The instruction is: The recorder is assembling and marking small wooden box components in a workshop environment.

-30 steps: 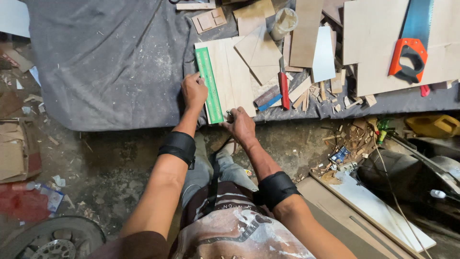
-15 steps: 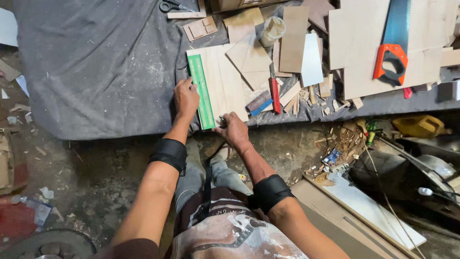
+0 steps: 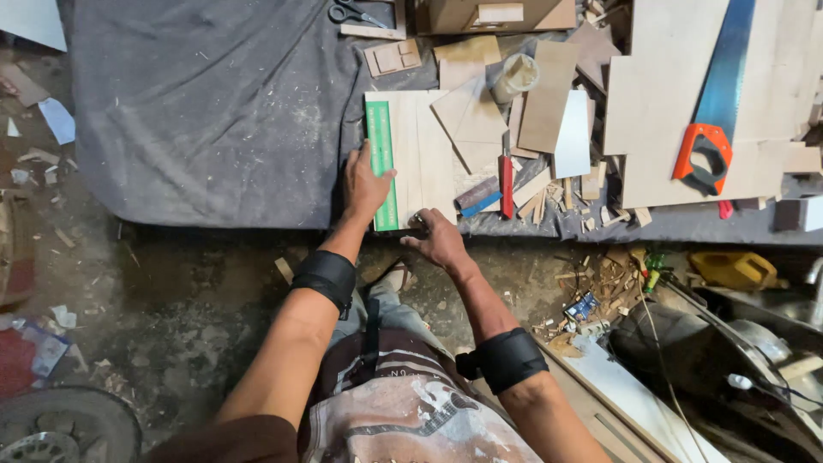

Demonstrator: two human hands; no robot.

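A green ruler lies lengthwise along the left edge of a pale wooden board on a dark grey cloth. My left hand presses down on the ruler's near half, fingers spread over it. My right hand is closed at the board's near edge, right beside the ruler's end. It pinches a small dark tool; I cannot tell what kind. Both forearms wear black bands. Loose triangular wood pieces rest on the board's far right part.
A handsaw with an orange handle lies on plywood sheets at the right. Scissors, a cardboard box, a small pot and a red-handled tool are close by. Wood scraps litter the dirty floor.
The view has shifted a little across the bench. My left hand stays on the ruler and my right hand stays at the board's near edge.
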